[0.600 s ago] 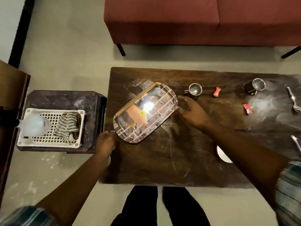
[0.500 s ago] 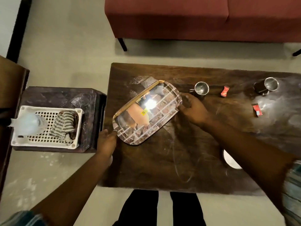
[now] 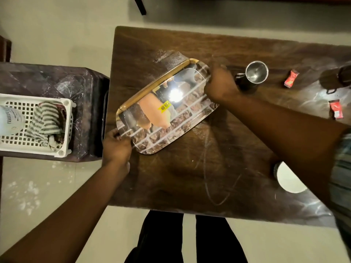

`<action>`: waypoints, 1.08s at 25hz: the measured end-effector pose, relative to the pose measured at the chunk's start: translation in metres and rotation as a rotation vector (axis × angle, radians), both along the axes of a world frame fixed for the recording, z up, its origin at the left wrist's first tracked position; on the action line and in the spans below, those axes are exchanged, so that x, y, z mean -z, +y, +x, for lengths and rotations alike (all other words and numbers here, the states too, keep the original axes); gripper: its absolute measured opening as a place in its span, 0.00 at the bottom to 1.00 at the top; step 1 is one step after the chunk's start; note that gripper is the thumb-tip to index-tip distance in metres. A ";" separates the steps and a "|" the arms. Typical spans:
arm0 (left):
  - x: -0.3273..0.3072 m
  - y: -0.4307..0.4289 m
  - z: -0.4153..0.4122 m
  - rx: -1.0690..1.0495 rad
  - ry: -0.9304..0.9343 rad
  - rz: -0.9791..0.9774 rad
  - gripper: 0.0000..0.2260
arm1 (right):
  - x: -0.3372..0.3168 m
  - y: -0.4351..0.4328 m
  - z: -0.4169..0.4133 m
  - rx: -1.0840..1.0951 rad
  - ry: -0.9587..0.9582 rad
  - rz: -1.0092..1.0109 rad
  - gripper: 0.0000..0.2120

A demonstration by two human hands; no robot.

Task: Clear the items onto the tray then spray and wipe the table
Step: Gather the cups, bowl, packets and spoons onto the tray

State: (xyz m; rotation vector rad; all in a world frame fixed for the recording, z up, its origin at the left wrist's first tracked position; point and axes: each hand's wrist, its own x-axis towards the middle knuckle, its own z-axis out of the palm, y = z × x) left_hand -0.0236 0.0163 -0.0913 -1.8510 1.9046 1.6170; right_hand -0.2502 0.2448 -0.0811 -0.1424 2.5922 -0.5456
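My left hand (image 3: 115, 147) pinched the near corner of the tray (image 3: 190, 118) and my right hand (image 3: 220, 86) curled round its far end. The tray sat askew and bare over the left half of the table (image 3: 190, 177). Swung right, it could have toppled the steel cup (image 3: 256, 72) just beside my knuckles.

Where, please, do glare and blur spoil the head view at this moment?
Head view: a bright reflection whitens the middle of the glossy tray; head view, left edge: the bottle in the white basket is overexposed and soft; head view, right side: pale sheen streaks the table.
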 end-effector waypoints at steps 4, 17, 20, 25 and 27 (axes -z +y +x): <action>-0.012 -0.017 0.008 0.042 0.006 -0.084 0.19 | -0.009 0.014 0.032 0.131 -0.072 -0.042 0.18; -0.036 0.046 0.008 0.666 0.118 -0.103 0.23 | -0.022 0.156 0.204 0.803 -0.117 -0.205 0.22; -0.026 0.054 0.009 0.694 0.097 -0.141 0.22 | -0.020 0.162 0.207 0.756 -0.104 -0.188 0.21; -0.019 0.055 0.014 0.695 0.049 -0.143 0.21 | -0.018 0.162 0.204 0.736 -0.183 -0.196 0.18; -0.020 0.054 0.014 0.715 0.025 -0.140 0.21 | -0.018 0.162 0.206 0.710 -0.196 -0.203 0.16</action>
